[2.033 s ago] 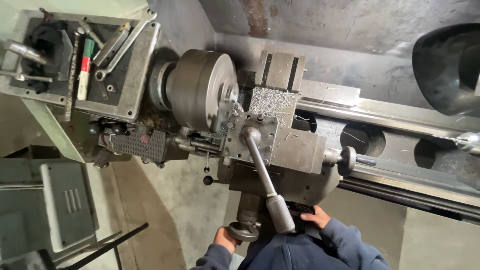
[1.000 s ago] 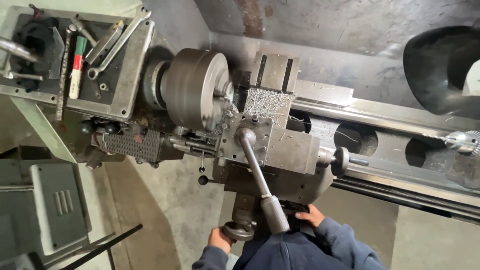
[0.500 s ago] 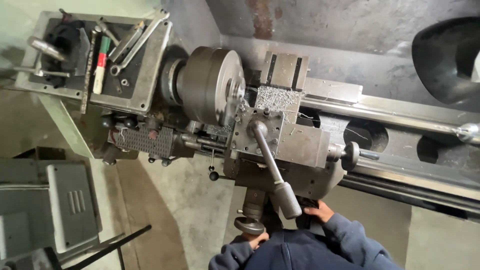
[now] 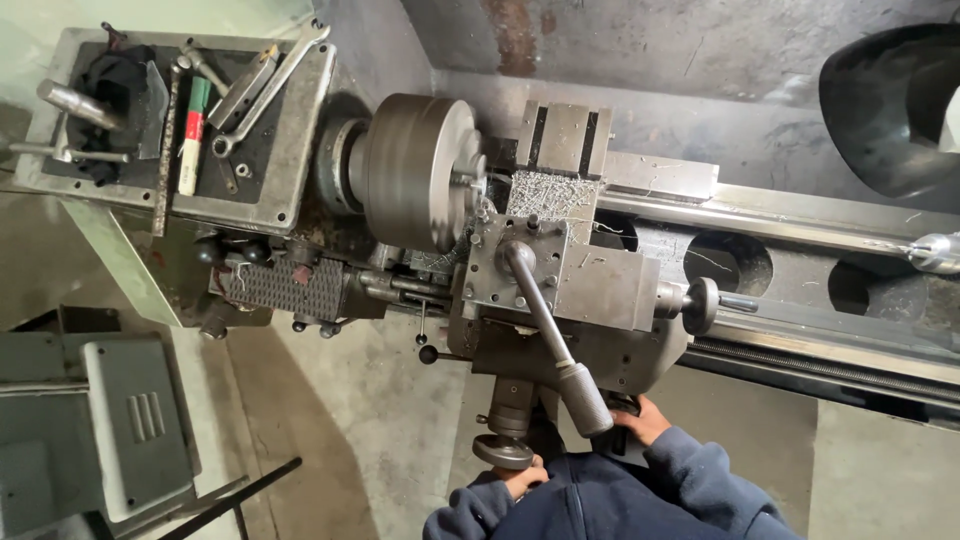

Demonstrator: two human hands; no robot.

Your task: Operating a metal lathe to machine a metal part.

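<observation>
Left hand: fingers curled against the underside of the small round grey metal handwheel at the front of the lathe carriage; only the fingertips show above a dark blue sleeve, so whether they close fully round the rim cannot be told.

Right hand: laid on the lower front edge of the grey steel carriage apron, just right of the long lever's grip; fingers bent over the edge, largely hidden, so the exact hold cannot be told.

Long steel lever with cylindrical grey handle: rises from the square tool post plate and slants down toward the person, its handle end between the two hands, close beside the right hand.

Large round grey metal chuck: left of the tool post, with fine silvery metal shavings spread on the carriage surface just beside it.

Small black-knobbed crank handle: projects from the right side of the carriage.

Lathe bed with oval openings: runs off to the right; a shiny metal point shows at the far right edge.

Grey headstock top tray: upper left, holding a long open-ended spanner, a white, red and green marker and other metal tools.

Grey metal cabinet: on the concrete floor at lower left, well apart from the hands.
</observation>
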